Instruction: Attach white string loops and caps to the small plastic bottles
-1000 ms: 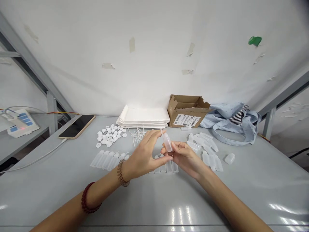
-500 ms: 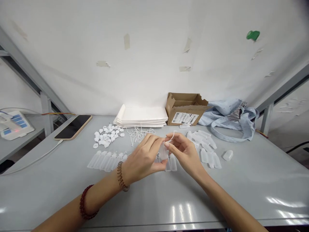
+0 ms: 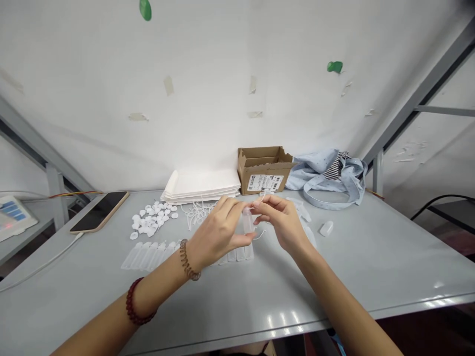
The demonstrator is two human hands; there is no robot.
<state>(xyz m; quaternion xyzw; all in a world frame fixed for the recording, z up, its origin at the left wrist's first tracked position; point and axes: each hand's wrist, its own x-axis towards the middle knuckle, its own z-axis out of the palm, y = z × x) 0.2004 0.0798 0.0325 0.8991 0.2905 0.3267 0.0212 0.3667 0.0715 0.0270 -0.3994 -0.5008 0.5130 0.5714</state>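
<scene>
Between the thumb and fingers of my left hand (image 3: 222, 227) stands a small translucent plastic sleeve (image 3: 248, 221), roughly upright. My right hand (image 3: 284, 222) pinches a thin white cord (image 3: 262, 197) at the sleeve's top end. The cord's far end, if fixed to the sleeve, is hidden by fingertips. Beneath my hands a row of similar sleeves (image 3: 148, 256) lies on the table, partly covered by my left forearm. Behind my left hand is a tangle of white looped cords (image 3: 197, 213). Further left lies a pile of small white caps (image 3: 150, 220).
More translucent pieces lie behind my right hand, and a single one (image 3: 326, 228) lies to its right. A stack of white sheets (image 3: 202, 185), a cardboard box (image 3: 265, 170) and a light blue cloth bag (image 3: 326, 173) line the wall. A phone (image 3: 100, 211) on a cable lies left.
The camera view has turned, so the table things sit further left in the picture. The held sleeve shows more plainly, and my right fingers have curled in by its top.
</scene>
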